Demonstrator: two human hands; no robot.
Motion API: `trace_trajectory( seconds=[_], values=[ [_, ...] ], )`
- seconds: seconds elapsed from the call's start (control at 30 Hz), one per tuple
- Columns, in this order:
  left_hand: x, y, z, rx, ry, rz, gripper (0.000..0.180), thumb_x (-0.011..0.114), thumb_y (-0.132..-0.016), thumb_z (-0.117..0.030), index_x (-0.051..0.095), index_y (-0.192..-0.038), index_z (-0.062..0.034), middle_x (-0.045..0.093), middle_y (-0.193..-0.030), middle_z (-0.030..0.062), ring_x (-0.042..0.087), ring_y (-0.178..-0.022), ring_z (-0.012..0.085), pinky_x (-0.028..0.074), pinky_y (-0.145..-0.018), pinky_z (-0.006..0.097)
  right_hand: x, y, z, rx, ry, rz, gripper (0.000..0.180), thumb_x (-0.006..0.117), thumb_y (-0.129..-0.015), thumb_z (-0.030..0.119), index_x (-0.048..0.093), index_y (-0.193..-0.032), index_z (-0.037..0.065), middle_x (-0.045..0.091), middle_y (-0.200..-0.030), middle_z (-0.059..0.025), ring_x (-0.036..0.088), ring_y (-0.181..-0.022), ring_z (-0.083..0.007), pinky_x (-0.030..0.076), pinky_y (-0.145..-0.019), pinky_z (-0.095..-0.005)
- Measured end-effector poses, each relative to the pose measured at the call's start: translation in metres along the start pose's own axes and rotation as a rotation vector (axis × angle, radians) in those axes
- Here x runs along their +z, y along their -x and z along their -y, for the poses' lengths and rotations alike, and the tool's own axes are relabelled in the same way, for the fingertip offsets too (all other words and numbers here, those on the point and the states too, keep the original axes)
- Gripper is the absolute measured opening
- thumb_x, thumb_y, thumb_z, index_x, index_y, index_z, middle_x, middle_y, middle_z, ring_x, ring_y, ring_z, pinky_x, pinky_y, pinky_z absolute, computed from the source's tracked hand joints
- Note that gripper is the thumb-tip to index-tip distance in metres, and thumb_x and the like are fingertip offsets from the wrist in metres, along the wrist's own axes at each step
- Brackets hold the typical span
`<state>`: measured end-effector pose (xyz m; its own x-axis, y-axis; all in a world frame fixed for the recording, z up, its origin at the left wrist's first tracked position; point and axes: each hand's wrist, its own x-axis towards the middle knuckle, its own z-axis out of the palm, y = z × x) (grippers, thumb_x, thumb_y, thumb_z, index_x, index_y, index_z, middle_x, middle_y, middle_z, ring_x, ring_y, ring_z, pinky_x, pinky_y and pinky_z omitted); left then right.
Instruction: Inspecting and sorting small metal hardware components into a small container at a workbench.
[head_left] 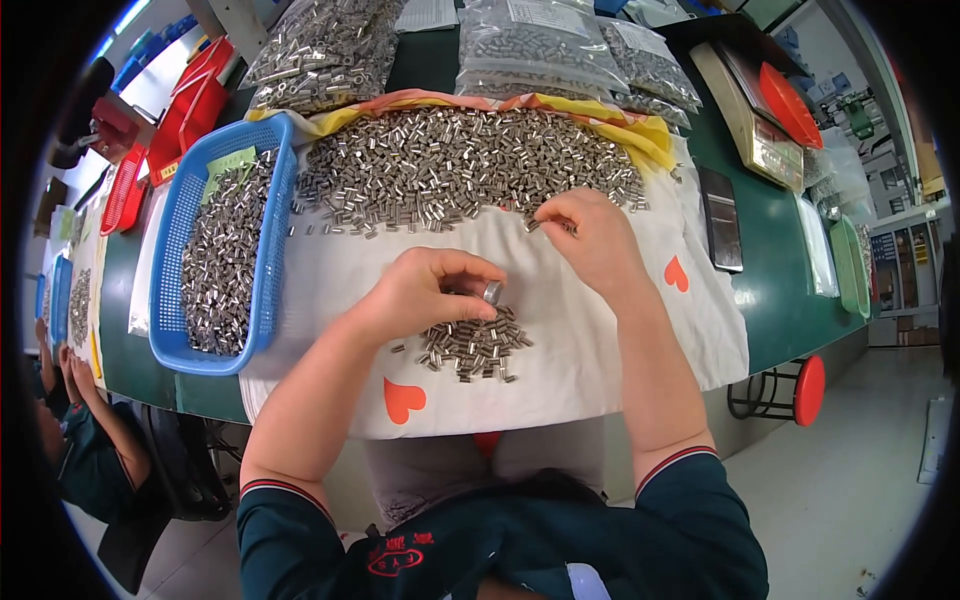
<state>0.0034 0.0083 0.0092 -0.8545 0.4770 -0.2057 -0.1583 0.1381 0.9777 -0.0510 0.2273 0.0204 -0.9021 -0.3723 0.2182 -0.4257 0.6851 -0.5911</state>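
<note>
Head view: sorting, apparently; a metal cylinder is pinched by the left hand beside the small pile; the right hand's grip at the large pile cannot be told; careful picking seems needed next.

Silvery cylinders in two heaps

We see short, shiny metal cylinders lying every which way on white cloth: a broad heap farther off, a smaller one nearer us. Our left hand holds a wider, silvery round piece just above the smaller heap.
</note>
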Motion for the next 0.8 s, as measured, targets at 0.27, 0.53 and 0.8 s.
trace_trajectory(
  seconds=[0.27, 0.53, 0.8],
  values=[
    [-0.002, 0.002, 0.001, 0.01, 0.053, -0.001, 0.031, 0.072, -0.069, -0.003, 0.062, -0.099, -0.0024, 0.057, -0.076, -0.0024, 0.052, -0.069, 0.0035, 0.045, -0.065, 0.019, 0.017, 0.002, 0.007, -0.092, 0.203, 0.012, 0.006, 0.06, -0.07, 0.01, 0.064, -0.074, 0.009, 0.054, -0.073, -0.007, 0.053, -0.078, -0.0249, 0.043, -0.073, -0.0358],
    [-0.006, -0.002, 0.006, 0.012, 0.18, -0.006, 0.031, 0.068, -0.072, -0.001, 0.06, -0.102, -0.0012, 0.057, -0.08, -0.0019, 0.052, -0.071, 0.0033, 0.046, -0.065, 0.019, 0.022, 0.0, 0.01, -0.148, 0.242, 0.016, 0.007, 0.06, -0.071, 0.009, 0.061, -0.076, 0.005, 0.055, -0.073, -0.0091, 0.053, -0.075, -0.0263, 0.043, -0.07, -0.0355],
    [-0.005, -0.004, 0.002, 0.043, 0.341, -0.109, 0.033, 0.064, -0.075, 0.001, 0.054, -0.107, 0.003, 0.06, -0.089, 0.004, 0.057, -0.078, 0.0078, 0.048, -0.071, 0.021, 0.009, 0.011, 0.041, 0.049, -0.458, 0.146, 0.005, 0.06, -0.073, 0.005, 0.061, -0.078, 0.002, 0.061, -0.079, -0.0047, 0.056, -0.069, -0.0137, 0.044, -0.064, -0.0251]
  ],
)
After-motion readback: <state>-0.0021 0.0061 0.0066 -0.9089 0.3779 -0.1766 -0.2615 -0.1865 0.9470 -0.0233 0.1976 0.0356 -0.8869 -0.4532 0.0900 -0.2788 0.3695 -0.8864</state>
